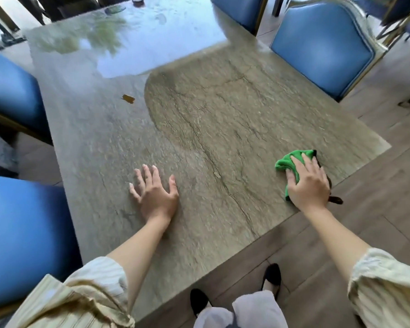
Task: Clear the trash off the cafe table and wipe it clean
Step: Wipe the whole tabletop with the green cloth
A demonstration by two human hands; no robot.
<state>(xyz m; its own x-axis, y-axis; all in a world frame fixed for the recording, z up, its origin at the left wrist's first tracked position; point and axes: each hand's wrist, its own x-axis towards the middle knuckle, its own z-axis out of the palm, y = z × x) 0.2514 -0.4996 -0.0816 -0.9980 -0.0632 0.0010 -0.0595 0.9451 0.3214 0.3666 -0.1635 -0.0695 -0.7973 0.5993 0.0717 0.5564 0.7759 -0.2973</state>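
A grey-green stone cafe table (199, 119) fills the view. My right hand (309, 183) presses a crumpled green cloth (288, 163) flat onto the table near its right front corner, fingers straight over it. My left hand (155, 190) lies flat on the tabletop near the front edge, fingers spread, holding nothing. A small brown scrap (128, 98) lies on the table's left middle part, well beyond my left hand. A dark piece (336, 200) sticks out past the table edge under my right hand.
Blue padded chairs stand around the table: two on the left (7, 91) (21, 233), one at the right back (322, 46), another at the far end (237, 8). A dark round object (138, 0) sits at the table's far end. Wood floor (376, 209) lies to the right.
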